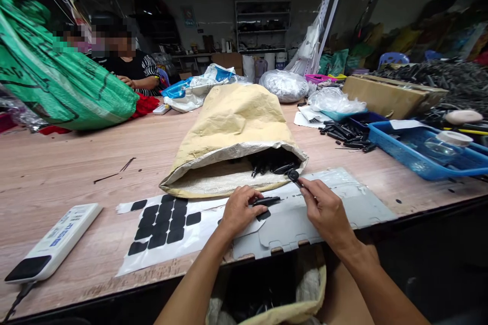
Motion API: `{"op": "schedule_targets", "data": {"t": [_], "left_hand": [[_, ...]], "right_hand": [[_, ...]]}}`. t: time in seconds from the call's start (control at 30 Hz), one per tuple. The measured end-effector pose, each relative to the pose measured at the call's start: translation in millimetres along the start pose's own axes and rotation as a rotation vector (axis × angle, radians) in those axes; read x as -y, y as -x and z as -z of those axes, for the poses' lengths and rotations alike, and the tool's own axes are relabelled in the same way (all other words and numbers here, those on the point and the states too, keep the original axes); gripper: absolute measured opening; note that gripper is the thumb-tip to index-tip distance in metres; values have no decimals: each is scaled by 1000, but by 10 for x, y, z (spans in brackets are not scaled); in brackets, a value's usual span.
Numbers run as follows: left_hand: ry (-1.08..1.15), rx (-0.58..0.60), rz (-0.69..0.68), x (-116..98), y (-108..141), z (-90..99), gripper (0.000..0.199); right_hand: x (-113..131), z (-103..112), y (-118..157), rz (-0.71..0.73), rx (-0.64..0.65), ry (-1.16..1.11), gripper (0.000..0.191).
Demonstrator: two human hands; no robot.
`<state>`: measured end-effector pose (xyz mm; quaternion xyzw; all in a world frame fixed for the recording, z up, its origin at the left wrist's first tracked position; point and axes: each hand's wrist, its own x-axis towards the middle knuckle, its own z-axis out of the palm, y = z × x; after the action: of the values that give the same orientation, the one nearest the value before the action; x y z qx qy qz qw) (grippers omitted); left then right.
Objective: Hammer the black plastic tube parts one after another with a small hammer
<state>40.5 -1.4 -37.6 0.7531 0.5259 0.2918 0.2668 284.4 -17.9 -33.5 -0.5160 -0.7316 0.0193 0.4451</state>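
Observation:
My left hand rests low over the grey board, its fingers closed on a slim black plastic piece that points right. A square black sticker lies just beneath it. Pinched in my right hand is a thin black piece with a round head, raised in front of the sack's mouth. The tan woven sack lies on its side, with black parts inside its opening. Left of my hands, a white backing sheet carries several rounded black stickers.
A white power bank with a cable lies left. Blue trays, loose black parts and a carton stand right. Another sack hangs open below the table edge. A co-worker sits behind a green sack.

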Motion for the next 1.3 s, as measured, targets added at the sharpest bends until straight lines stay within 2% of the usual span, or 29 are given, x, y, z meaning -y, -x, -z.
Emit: {"op": "schedule_targets", "data": {"t": [0.1,0.23,0.43,0.5,0.63,0.83,0.97,1.03,1.17,1.3], "left_hand": [[0,-15,2,-11,8,-11,15],[-18,-29,-7,-13,28,-23,14],[-15,-38,-2,22,10,-50,17],[-30,-38,6,16,3,-53,16],[-29,-47,17,-15,6,-45,16],[-1,-54,36,-17,6,-45,18],[-17,-59,42,-19,6,-52,16],[-27,-59,39,-26,9,-52,14],[-36,-53,16,-39,21,-32,14],[-12,-41,28,-40,31,1,26]], "right_hand": [[262,-79,22,17,68,-128,30],[453,-185,63,31,164,-140,30],[617,-157,17,94,81,-141,34],[630,-191,46,115,98,-89,36],[580,-236,84,98,185,10,36],[567,-83,42,85,28,-58,34],[515,-128,148,52,119,-5,35],[463,-130,163,29,125,0,35],[279,-8,48,-20,65,57,33],[-50,84,-41,-93,50,271,31]]}}
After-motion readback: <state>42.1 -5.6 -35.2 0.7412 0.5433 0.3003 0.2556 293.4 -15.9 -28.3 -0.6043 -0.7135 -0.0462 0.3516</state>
